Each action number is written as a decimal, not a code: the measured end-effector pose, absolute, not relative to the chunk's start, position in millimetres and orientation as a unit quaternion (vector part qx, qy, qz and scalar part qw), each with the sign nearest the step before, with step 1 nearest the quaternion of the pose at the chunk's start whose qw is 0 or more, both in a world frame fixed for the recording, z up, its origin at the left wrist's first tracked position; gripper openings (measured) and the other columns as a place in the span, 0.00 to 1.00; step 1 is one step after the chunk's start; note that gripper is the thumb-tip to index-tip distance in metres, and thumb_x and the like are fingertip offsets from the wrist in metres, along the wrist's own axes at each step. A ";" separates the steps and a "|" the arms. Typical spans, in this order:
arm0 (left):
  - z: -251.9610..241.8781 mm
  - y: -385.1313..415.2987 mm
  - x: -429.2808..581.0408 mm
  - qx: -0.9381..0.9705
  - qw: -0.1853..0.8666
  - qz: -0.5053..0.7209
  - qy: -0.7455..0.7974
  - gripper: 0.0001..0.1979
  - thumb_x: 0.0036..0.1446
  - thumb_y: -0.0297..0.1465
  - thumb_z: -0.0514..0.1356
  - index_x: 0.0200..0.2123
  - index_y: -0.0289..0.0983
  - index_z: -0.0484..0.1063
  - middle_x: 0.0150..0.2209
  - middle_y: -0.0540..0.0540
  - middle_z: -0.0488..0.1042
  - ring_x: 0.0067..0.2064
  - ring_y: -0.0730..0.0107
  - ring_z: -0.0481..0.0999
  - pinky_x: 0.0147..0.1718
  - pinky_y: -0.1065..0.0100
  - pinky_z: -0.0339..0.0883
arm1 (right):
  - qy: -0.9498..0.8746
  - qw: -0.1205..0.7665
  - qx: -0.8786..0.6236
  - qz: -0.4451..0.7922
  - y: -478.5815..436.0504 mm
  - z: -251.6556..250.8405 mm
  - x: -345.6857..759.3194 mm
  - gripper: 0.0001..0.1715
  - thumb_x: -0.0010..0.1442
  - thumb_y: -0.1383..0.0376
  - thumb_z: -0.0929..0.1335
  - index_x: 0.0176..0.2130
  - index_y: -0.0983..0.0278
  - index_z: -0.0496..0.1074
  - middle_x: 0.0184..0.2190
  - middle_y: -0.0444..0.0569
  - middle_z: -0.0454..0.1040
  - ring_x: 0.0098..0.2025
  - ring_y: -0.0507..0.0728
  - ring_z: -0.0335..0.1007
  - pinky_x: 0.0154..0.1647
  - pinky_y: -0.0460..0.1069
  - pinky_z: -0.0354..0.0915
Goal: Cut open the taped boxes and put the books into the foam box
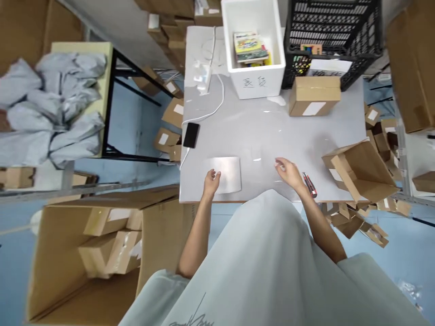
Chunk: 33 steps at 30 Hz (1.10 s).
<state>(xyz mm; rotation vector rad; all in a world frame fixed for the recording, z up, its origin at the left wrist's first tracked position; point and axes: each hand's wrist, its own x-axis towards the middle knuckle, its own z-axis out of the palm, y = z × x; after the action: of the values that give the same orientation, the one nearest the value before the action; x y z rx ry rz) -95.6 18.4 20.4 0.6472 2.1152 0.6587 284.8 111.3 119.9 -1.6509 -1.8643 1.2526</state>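
Observation:
My left hand (211, 183) is over the left part of a flat, pale, glossy rectangle (231, 174) near the table's front edge. Its fingers are loosely bent with the thumb apart, and nothing shows in them; whether it touches the rectangle I cannot tell. Above the bare tabletop, my right hand (288, 174) points inward, thumb and fingers apart and holding nothing. Just right of that wrist lies a red and black box cutter (309, 184). An opened cardboard box (362, 170) lies tilted at the table's right front corner.
At the back of the table (251, 131) stand a white bin (260, 83) with books, a black crate (333, 27) and a closed carton (314, 96). A phone (191, 135) and cable lie left. A large carton (163, 244) holding boxes stands lower left; grey parcels (54, 104) fill a side table.

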 end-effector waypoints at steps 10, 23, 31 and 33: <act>-26.6 -8.6 -129.6 0.237 0.458 0.210 0.831 0.28 0.61 0.37 0.69 0.60 0.32 0.72 0.59 0.31 0.80 0.58 0.54 0.81 0.58 0.58 0.74 | -0.595 -0.094 -0.566 0.563 86.3 19.6 110.6 0.30 0.60 0.58 0.81 0.57 0.67 0.78 0.58 0.65 0.83 0.60 0.72 0.81 0.65 0.59 0.73; -43.3 31.9 -4.7 0.377 0.475 0.155 0.780 0.18 0.57 0.40 0.68 0.46 0.36 0.78 0.46 0.37 0.84 0.47 0.54 0.82 0.49 0.61 0.73 | -0.532 -0.032 -0.679 0.505 79.0 7.5 220.4 0.26 0.67 0.57 0.75 0.61 0.64 0.76 0.63 0.59 0.80 0.63 0.65 0.80 0.67 0.57 0.71; -15.4 46.4 60.4 0.408 0.435 0.153 0.788 0.07 0.62 0.35 0.65 0.39 0.40 0.81 0.43 0.37 0.85 0.51 0.46 0.83 0.54 0.56 0.71 | -0.504 -0.039 -0.711 0.488 45.7 18.9 286.5 0.25 0.70 0.56 0.73 0.61 0.63 0.75 0.59 0.58 0.82 0.62 0.65 0.81 0.66 0.57 0.72; -2.4 45.8 62.5 0.413 0.414 0.167 0.794 0.09 0.65 0.37 0.63 0.41 0.39 0.81 0.49 0.35 0.85 0.54 0.46 0.82 0.57 0.55 0.71 | -0.506 -0.031 -0.706 0.494 42.2 21.5 295.1 0.30 0.70 0.56 0.73 0.66 0.64 0.72 0.62 0.59 0.81 0.60 0.63 0.82 0.66 0.56 0.72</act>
<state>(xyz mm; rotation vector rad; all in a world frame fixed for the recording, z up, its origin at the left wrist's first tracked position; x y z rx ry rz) 62.5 45.8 -2.4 1.0390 1.9957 0.4198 295.1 42.2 21.5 -2.2644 -1.6235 1.5830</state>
